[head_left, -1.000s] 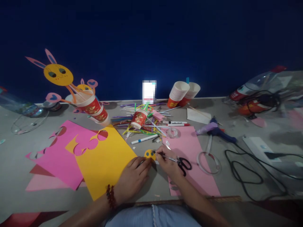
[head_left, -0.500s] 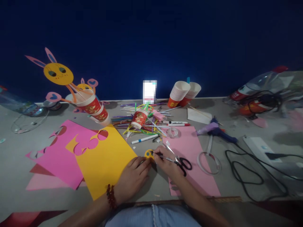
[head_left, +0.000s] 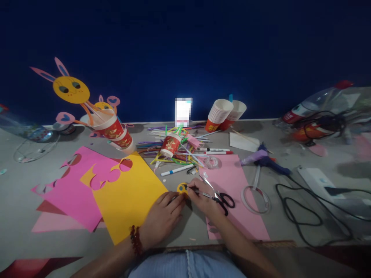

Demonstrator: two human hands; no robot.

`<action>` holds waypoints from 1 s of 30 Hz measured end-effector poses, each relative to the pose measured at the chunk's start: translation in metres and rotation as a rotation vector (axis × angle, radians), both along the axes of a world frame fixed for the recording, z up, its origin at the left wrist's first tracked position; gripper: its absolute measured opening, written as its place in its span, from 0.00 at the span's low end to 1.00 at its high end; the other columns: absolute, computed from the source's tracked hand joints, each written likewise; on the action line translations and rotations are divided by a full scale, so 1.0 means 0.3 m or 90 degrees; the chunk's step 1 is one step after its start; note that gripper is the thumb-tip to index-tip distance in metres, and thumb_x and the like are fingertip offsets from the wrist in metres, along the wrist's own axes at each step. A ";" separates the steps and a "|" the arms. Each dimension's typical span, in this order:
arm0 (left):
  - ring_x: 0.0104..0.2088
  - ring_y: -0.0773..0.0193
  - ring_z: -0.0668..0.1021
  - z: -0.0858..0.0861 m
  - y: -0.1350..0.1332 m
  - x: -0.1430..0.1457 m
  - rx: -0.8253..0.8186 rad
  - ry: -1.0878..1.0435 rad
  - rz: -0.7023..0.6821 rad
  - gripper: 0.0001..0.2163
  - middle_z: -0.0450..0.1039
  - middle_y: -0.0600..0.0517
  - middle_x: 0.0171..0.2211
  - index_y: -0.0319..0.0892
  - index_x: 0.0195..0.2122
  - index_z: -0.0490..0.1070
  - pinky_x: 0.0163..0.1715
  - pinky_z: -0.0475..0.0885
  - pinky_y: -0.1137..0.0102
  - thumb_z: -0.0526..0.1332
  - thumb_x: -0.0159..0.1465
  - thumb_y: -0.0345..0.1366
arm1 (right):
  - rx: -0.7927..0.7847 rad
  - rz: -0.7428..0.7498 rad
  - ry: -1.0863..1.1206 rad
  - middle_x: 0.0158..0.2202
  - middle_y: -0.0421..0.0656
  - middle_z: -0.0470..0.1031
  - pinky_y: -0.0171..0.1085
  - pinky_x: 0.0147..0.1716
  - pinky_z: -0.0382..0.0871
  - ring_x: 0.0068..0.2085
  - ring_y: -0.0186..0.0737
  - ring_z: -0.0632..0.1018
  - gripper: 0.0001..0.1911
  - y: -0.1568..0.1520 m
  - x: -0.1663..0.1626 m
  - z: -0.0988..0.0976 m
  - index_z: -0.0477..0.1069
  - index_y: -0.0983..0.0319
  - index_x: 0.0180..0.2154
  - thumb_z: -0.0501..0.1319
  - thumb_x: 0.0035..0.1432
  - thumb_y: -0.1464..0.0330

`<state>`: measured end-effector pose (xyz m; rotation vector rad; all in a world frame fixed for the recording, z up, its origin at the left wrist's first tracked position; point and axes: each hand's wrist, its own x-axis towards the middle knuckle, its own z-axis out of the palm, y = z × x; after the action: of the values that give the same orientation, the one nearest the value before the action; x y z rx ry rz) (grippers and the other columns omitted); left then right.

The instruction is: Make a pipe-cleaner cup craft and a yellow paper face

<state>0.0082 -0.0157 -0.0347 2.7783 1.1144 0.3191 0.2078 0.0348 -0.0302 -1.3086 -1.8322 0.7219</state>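
Observation:
My right hand (head_left: 201,197) is closed around a black-and-white marker pen (head_left: 203,193). The pen's tip rests at a small yellow paper cutout (head_left: 182,187) with dark blue spots, lying on the table. My left hand (head_left: 166,212) lies flat, fingers stretched out together, its fingertips at the cutout's lower edge and partly covering it. Under the left wrist is the edge of a yellow sheet (head_left: 127,200) with holes cut near its top. Scissors with black handles (head_left: 226,201) lie beside my right hand, on a pink sheet (head_left: 234,181).
A red paper cup (head_left: 171,144) stands among pipe cleaners (head_left: 150,146). Stacked cups (head_left: 217,116) are behind. At left, a rabbit-faced craft (head_left: 71,90) rises from cups. A glue gun (head_left: 268,162), tape roll (head_left: 255,199), black cord (head_left: 301,224) and power strip (head_left: 321,181) lie at right.

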 end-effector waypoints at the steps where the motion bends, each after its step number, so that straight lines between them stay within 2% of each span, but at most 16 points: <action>1: 0.59 0.53 0.69 0.000 0.000 0.000 0.003 -0.002 0.001 0.16 0.71 0.48 0.59 0.41 0.58 0.68 0.60 0.64 0.58 0.58 0.70 0.37 | 0.002 0.000 -0.002 0.24 0.38 0.74 0.34 0.30 0.65 0.28 0.37 0.74 0.08 0.000 0.000 0.000 0.69 0.58 0.27 0.56 0.57 0.71; 18: 0.59 0.54 0.69 -0.006 -0.001 0.000 0.010 0.008 0.000 0.16 0.70 0.49 0.60 0.41 0.58 0.68 0.60 0.63 0.59 0.58 0.71 0.38 | 0.023 -0.016 0.023 0.24 0.38 0.72 0.34 0.27 0.65 0.26 0.37 0.72 0.09 -0.006 0.003 -0.017 0.67 0.58 0.27 0.56 0.59 0.70; 30: 0.59 0.54 0.70 -0.017 -0.004 -0.001 -0.003 -0.017 0.007 0.15 0.72 0.49 0.57 0.42 0.57 0.69 0.60 0.64 0.58 0.59 0.70 0.37 | -0.016 0.003 0.028 0.24 0.38 0.72 0.34 0.28 0.66 0.27 0.37 0.73 0.09 -0.007 -0.019 -0.017 0.68 0.58 0.26 0.56 0.59 0.70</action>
<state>0.0080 -0.0168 -0.0399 2.7561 1.1239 0.3536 0.2020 0.0328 -0.0353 -1.2952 -1.7962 0.7727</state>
